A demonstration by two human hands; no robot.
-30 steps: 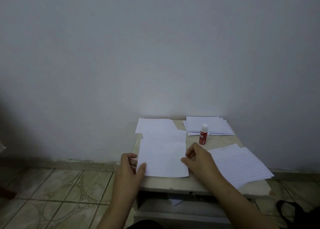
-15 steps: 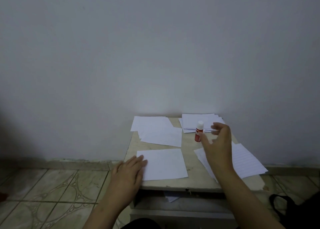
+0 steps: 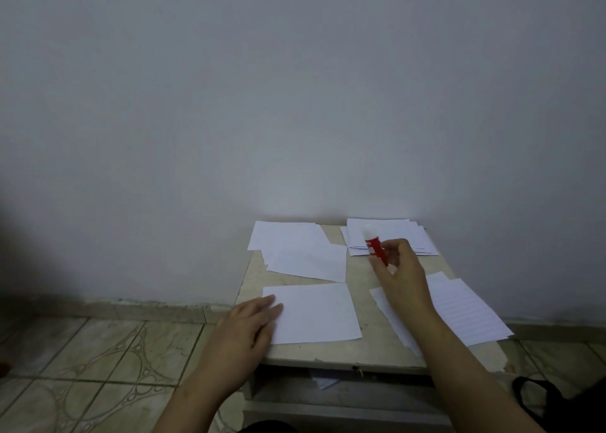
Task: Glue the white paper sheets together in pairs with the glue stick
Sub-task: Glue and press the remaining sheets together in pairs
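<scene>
Right hand (image 3: 401, 277) grips the red glue stick (image 3: 376, 247), white cap on, tilted, lifted above the tabletop (image 3: 364, 272). Left hand (image 3: 249, 322) lies flat, fingers straight, on the left edge of the near white sheet (image 3: 316, 313). Further paper stacks lie behind and to the right.

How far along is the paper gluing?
Possibly done: loose sheets at the table's far left. In hand: the right hand holds the capped glue stick; the left hand rests on a single sheet. Left: lined sheets and a far stack.
</scene>
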